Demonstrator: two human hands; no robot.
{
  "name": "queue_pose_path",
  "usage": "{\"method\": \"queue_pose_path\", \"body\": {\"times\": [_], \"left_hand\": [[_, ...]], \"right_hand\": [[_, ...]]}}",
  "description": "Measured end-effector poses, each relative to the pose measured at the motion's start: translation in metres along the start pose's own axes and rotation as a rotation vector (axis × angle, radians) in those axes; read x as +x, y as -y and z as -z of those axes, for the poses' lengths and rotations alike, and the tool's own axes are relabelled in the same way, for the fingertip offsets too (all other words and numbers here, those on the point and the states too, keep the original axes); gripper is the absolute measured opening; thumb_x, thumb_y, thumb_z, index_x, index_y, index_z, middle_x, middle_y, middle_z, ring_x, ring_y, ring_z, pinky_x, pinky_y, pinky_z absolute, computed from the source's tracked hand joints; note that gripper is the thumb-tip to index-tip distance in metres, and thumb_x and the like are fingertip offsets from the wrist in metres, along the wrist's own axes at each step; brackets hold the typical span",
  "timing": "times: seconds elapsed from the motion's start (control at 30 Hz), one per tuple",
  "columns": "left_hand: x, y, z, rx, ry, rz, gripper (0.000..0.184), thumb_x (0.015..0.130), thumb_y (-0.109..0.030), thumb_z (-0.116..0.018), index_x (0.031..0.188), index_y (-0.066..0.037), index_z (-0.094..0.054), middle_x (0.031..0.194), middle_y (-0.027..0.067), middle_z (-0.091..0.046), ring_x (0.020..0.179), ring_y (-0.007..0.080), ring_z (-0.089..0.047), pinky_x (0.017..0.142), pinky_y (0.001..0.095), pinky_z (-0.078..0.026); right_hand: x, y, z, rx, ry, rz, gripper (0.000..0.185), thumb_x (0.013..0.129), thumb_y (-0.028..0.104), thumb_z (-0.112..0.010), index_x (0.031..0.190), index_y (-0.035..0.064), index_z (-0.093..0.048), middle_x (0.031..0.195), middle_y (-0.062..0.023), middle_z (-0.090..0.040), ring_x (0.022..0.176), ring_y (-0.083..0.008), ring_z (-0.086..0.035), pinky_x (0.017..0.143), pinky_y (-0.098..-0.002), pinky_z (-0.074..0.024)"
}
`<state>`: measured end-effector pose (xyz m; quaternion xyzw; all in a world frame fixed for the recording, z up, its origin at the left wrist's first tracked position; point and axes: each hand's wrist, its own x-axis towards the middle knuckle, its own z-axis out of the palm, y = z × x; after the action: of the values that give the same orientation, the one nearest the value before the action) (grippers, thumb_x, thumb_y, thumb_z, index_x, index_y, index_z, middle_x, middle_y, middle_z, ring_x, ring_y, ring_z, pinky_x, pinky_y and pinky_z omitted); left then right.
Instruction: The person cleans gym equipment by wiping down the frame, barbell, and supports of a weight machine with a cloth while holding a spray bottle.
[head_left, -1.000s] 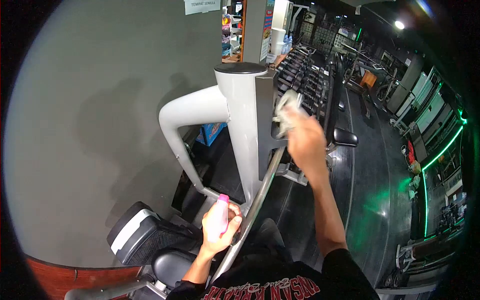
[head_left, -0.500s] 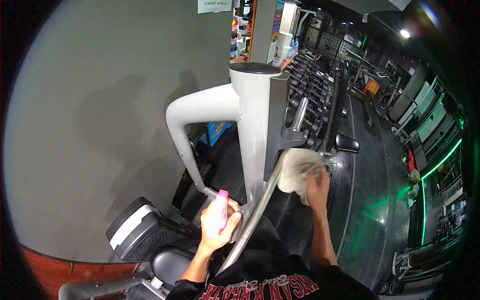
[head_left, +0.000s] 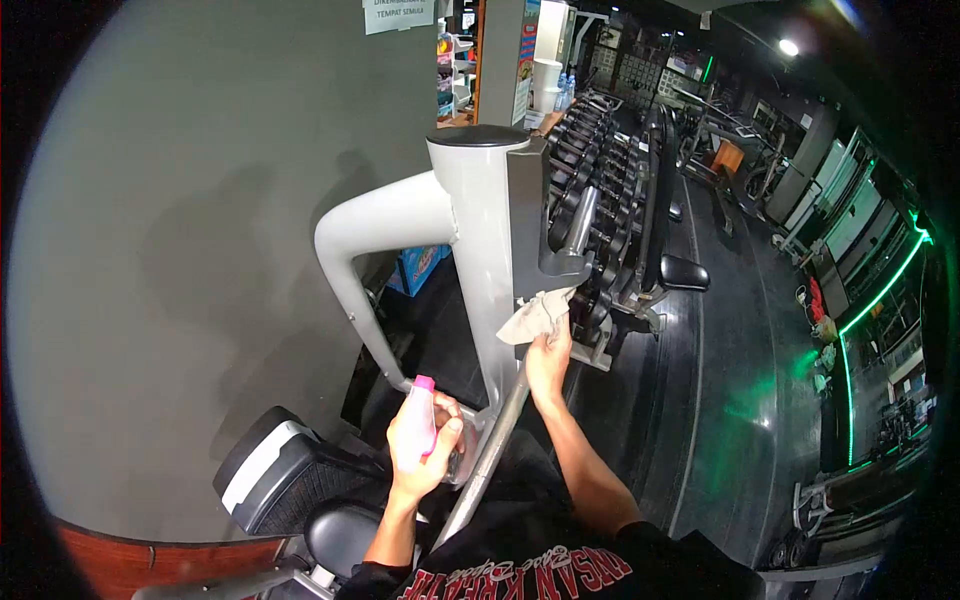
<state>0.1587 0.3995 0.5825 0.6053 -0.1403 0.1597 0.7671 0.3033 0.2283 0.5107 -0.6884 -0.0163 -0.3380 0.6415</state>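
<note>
My left hand [head_left: 418, 455] is wrapped round a spray bottle [head_left: 420, 415] with a pink top, to the left of a metal barbell [head_left: 488, 468]. My right hand [head_left: 549, 362] grips a whitish cloth [head_left: 538, 317] against the upper part of the bar, just under the dark bar holder [head_left: 532, 235]. The bar slants from my lap up to the holder, and its shiny end [head_left: 583, 220] sticks out beyond. Behind it stands a thick light-grey post [head_left: 478, 240] with a black cap. The cloth hides part of the bar.
A black padded seat [head_left: 345, 535] and a black pad with a white stripe [head_left: 275, 470] are at lower left. Dumbbell racks [head_left: 600, 150] run behind the post. A grey wall [head_left: 200, 200] fills the left side. Dark rubber floor [head_left: 700, 380] lies on the right.
My right hand has moved with the cloth from beside the bar to the upper bar near the holder. My left hand still holds the bottle. The view has shifted slightly.
</note>
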Motion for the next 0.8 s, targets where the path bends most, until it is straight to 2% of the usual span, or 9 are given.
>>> {"method": "queue_pose_path", "body": {"times": [0.13, 0.2, 0.23, 0.27, 0.4, 0.47, 0.6, 0.67, 0.8], "left_hand": [[-0.002, 0.003, 0.000, 0.034, 0.018, 0.006, 0.015, 0.085, -0.001, -0.058, 0.096, 0.004, -0.050, 0.075, 0.0060, -0.056, 0.055, 0.0094, -0.056, 0.052, 0.0225, -0.045], [-0.001, 0.003, -0.004, -0.025, 0.000, 0.024, 0.015, 0.086, -0.001, -0.058, 0.097, 0.005, -0.049, 0.077, 0.0063, -0.055, 0.055, 0.0099, -0.055, 0.052, 0.0226, -0.046], [-0.001, 0.004, -0.006, -0.024, 0.009, 0.026, 0.015, 0.086, -0.001, -0.058, 0.097, 0.005, -0.049, 0.077, 0.0063, -0.055, 0.055, 0.0099, -0.055, 0.052, 0.0226, -0.046], [-0.001, 0.006, -0.007, -0.046, 0.003, 0.021, 0.014, 0.086, -0.001, -0.057, 0.097, 0.005, -0.049, 0.078, 0.0066, -0.054, 0.056, 0.0102, -0.055, 0.052, 0.0227, -0.046], [-0.003, 0.005, -0.011, -0.084, 0.017, 0.026, 0.014, 0.087, -0.001, -0.057, 0.096, 0.005, -0.048, 0.079, 0.0074, -0.053, 0.056, 0.0105, -0.055, 0.051, 0.0230, -0.046], [-0.002, 0.004, -0.013, -0.085, 0.036, 0.014, 0.014, 0.087, -0.001, -0.057, 0.096, 0.005, -0.048, 0.079, 0.0074, -0.053, 0.056, 0.0104, -0.055, 0.051, 0.0231, -0.046], [0.002, 0.003, -0.022, -0.074, 0.027, 0.060, 0.012, 0.087, 0.001, -0.055, 0.096, 0.005, -0.049, 0.077, 0.0069, -0.053, 0.056, 0.0103, -0.054, 0.051, 0.0233, -0.046], [0.005, 0.004, -0.022, -0.083, 0.040, 0.061, 0.012, 0.087, 0.002, -0.055, 0.097, 0.005, -0.049, 0.077, 0.0067, -0.053, 0.056, 0.0101, -0.054, 0.051, 0.0234, -0.046], [0.011, 0.005, -0.024, -0.063, 0.005, 0.061, 0.013, 0.086, 0.002, -0.056, 0.097, 0.005, -0.049, 0.078, 0.0068, -0.054, 0.057, 0.0100, -0.054, 0.051, 0.0233, -0.046]], "right_hand": [[0.005, 0.023, 0.030, -0.173, 0.241, -0.056, 0.047, 0.076, -0.011, -0.045, 0.122, -0.0013, -0.047, 0.111, -0.0270, -0.058, 0.105, -0.0379, -0.058, 0.087, -0.0403, -0.0460], [-0.002, 0.036, 0.043, -0.449, 0.397, 0.163, 0.045, 0.076, -0.008, -0.046, 0.119, 0.0041, -0.049, 0.103, -0.0264, -0.060, 0.100, -0.0394, -0.059, 0.086, -0.0416, -0.0469], [-0.001, 0.039, 0.047, -0.457, 0.414, 0.093, 0.046, 0.077, -0.007, -0.045, 0.121, 0.0081, -0.050, 0.105, -0.0267, -0.059, 0.100, -0.0396, -0.058, 0.085, -0.0431, -0.0472], [0.000, 0.045, 0.055, -0.463, 0.457, -0.254, 0.039, 0.084, -0.004, -0.045, 0.121, 0.0060, -0.050, 0.109, -0.0216, -0.060, 0.100, -0.0334, -0.060, 0.086, -0.0410, -0.0478], [0.041, -0.014, 0.077, 0.240, 0.104, -0.413, 0.024, 0.097, 0.005, -0.040, 0.118, 0.0014, -0.051, 0.106, -0.0099, -0.062, 0.096, -0.0173, -0.060, 0.082, -0.0317, -0.0488], [0.058, 0.013, 0.069, 0.393, 0.008, -0.399, 0.026, 0.096, 0.006, -0.041, 0.120, 0.0016, -0.050, 0.107, -0.0104, -0.061, 0.090, -0.0180, -0.061, 0.077, -0.0312, -0.0490], [0.041, -0.001, 0.015, -0.149, 0.078, 0.027, 0.040, 0.092, 0.008, -0.048, 0.130, -0.0024, -0.039, 0.099, -0.0223, -0.063, 0.081, -0.0305, -0.064, 0.074, -0.0389, -0.0498], [0.017, -0.007, 0.014, -0.402, 0.151, 0.110, 0.048, 0.081, -0.003, -0.050, 0.127, -0.0059, -0.039, 0.105, -0.0297, -0.058, 0.096, -0.0436, -0.058, 0.082, -0.0465, -0.0477], [0.004, -0.001, 0.051, -0.779, 0.343, 0.376, 0.051, 0.076, -0.002, -0.052, 0.126, -0.0036, -0.041, 0.106, -0.0282, -0.059, 0.100, -0.0435, -0.057, 0.087, -0.0466, -0.0456]]}}
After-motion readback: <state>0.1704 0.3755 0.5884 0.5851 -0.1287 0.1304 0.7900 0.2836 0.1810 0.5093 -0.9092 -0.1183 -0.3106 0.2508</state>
